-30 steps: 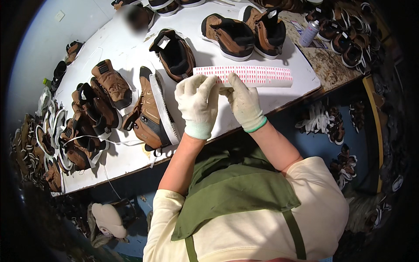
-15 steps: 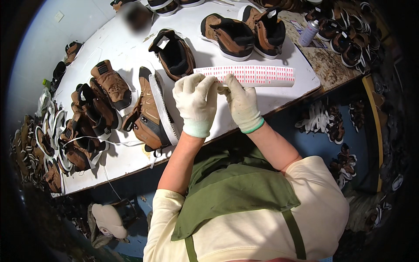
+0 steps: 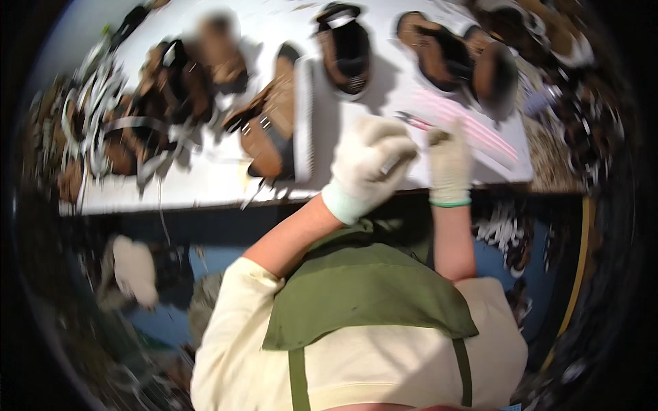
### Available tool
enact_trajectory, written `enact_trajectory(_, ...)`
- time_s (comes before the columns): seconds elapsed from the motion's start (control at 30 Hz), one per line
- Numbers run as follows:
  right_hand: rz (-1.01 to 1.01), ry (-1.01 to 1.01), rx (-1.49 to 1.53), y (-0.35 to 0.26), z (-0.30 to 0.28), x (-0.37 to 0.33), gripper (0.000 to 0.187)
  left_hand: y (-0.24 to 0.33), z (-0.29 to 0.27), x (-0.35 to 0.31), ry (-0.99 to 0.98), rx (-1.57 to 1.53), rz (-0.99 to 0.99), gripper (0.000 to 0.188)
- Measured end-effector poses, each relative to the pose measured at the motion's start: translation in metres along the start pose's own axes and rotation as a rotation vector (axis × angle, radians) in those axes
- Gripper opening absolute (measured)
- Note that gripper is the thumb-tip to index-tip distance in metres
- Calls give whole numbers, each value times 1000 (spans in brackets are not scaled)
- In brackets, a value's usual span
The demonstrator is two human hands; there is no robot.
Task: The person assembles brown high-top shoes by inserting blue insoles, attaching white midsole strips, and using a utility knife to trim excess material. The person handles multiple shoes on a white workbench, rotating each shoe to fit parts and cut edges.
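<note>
My left hand (image 3: 375, 164), in a white knit glove, is closed with its fingers curled, beside the table edge. A small pale glint shows at its fingers; motion blur hides what it is. My right hand (image 3: 450, 164), gloved with a green cuff, is closed at the lower edge of a white strip of labels with pink-red print (image 3: 473, 127), its thumb over the strip. The strip slants down to the right above the table. To the left of my hands a brown-and-black shoe (image 3: 271, 137) lies on its side, its white sole facing right.
On the white table (image 3: 205, 185), a brown-black shoe (image 3: 345, 55) stands behind my hands and a pair (image 3: 439, 55) at the right. More shoes (image 3: 175, 82) and white laces (image 3: 96, 103) crowd the left. Piled shoes (image 3: 582, 130) and a can (image 3: 541, 99) are at the right.
The view has turned, so the table edge now runs level. My hands have moved apart, the left one away from the label strip; the right stays at it.
</note>
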State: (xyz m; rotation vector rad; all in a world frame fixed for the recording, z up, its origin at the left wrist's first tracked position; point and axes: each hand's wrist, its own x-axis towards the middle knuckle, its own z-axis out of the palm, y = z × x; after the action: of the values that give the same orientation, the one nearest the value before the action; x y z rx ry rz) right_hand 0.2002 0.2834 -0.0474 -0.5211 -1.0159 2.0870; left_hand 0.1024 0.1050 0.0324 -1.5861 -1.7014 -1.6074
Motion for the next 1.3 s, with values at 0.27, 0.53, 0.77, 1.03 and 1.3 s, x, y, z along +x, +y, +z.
enact_trajectory(0.27, 283, 84, 137, -35, -20, 42, 55, 10, -70, -105, 97, -267, -649, 10)
enact_trajectory(0.53, 356, -428, -550, 36, 94, -34, 33, 6, -102, -121, 487, -359, -1031, 3)
enact_trajectory(0.77, 317, -702, -899, 85, 134, -62, 25, -4, -113, -123, 534, -299, -988, 9)
enact_trajectory(1.03, 328, -606, -416, 58, 184, -51, 29, 16, -148, -74, 573, -499, -843, 10)
enact_trajectory(1.3, 386, -603, -284, 35, 213, -39, 32, 42, -170, -43, 464, -302, -696, 9)
